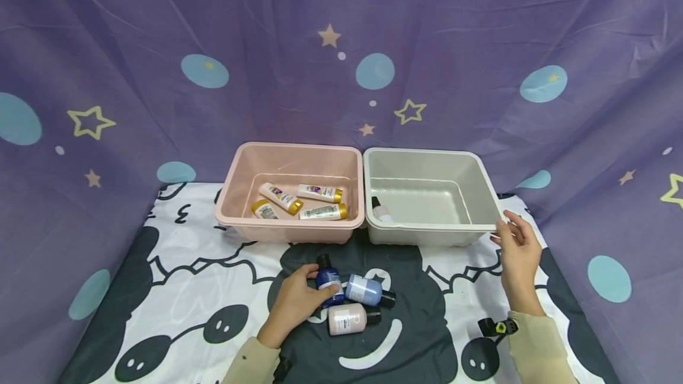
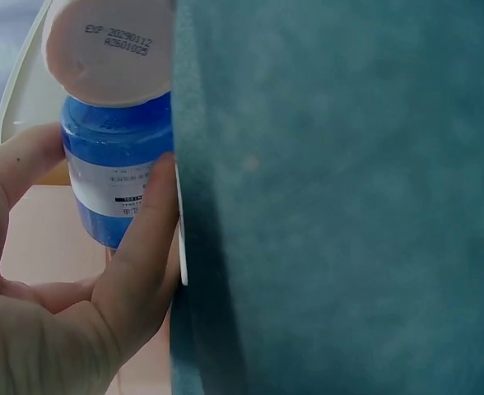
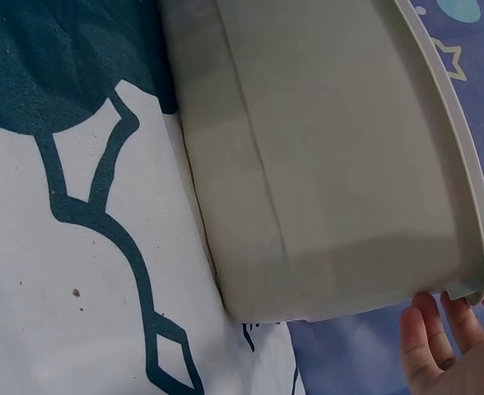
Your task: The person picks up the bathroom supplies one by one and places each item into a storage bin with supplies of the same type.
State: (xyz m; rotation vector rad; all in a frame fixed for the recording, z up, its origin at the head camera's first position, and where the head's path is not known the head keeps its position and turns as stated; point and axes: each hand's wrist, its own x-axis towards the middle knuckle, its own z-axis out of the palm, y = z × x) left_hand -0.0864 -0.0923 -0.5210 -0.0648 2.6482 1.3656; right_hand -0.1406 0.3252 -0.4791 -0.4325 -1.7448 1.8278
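My left hand point(image 1: 299, 298) grips a dark blue bottle point(image 1: 329, 282) with a black cap between thumb and fingers. In the left wrist view the blue bottle point(image 2: 114, 177) shows a white label, and my fingers point(image 2: 139, 247) lie along its side. Right beside it on the cloth lie a light blue bottle point(image 1: 364, 290) and a pale pink bottle point(image 1: 347, 319), both black-capped. My right hand point(image 1: 519, 256) holds the near right corner of a white bin point(image 1: 427, 237). In the right wrist view, its fingers point(image 3: 419, 346) reach under the rim.
A pink bin point(image 1: 288, 231) stands against the white one's left side, with several white tubes with gold caps point(image 1: 320, 193) inside. One black-capped bottle point(image 1: 381, 212) lies in the white bin's near left corner. A purple patterned cloth point(image 1: 277, 46) hangs behind both bins.
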